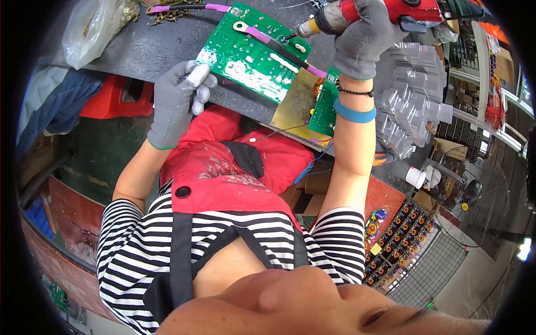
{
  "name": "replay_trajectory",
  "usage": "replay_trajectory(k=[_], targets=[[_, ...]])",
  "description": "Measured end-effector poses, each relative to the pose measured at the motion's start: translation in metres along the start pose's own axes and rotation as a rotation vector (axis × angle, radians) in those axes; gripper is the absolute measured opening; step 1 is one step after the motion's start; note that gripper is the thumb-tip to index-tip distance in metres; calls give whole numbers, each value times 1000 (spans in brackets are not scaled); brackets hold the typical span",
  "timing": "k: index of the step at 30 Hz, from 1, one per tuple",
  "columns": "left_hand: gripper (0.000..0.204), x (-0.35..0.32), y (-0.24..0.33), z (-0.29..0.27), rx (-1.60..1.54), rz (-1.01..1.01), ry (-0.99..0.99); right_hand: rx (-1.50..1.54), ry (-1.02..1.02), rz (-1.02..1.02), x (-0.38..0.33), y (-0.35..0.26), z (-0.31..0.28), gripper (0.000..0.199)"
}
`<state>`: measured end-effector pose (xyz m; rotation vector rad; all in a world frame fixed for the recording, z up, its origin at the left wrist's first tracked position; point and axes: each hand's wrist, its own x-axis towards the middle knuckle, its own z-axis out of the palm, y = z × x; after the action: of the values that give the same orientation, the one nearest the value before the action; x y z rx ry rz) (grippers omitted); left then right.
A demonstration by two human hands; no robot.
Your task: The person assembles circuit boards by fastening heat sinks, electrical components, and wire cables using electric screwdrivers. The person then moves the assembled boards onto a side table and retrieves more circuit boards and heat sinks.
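A green circuit board [220, 42] with whitish patches of solder lies at the workbench's edge, slightly tilted. My left hand [184, 92], in a grey glove, pinches its near left corner, thumb on top. In my right hand [368, 42], also gloved, is a red power screwdriver [338, 14]; its bit points left and meets the board near the far right side. Whether a screw is under the tip is too small to tell. Across the board runs a black cable [285, 51] with purple sleeves and a ring terminal [240, 26] at one end.
A second green board [321, 114] with a copper coil sits below my right wrist. Brass-coloured screws [170, 15] lie beside a clear plastic bag [95, 33] at far left. Clear plastic trays [413, 92] are stacked at right. A red stool [117, 103] stands under the bench.
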<state>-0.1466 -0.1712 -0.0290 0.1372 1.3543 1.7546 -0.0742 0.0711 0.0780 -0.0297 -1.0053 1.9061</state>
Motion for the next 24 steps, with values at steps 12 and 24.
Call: replay_trajectory(k=[12, 24], targets=[[14, -3, 0, 5, -28, 31, 67, -590, 126, 358, -19, -2, 27, 15], [20, -29, -14, -3, -88, 47, 5, -463, 258, -166, -25, -40, 22, 24]])
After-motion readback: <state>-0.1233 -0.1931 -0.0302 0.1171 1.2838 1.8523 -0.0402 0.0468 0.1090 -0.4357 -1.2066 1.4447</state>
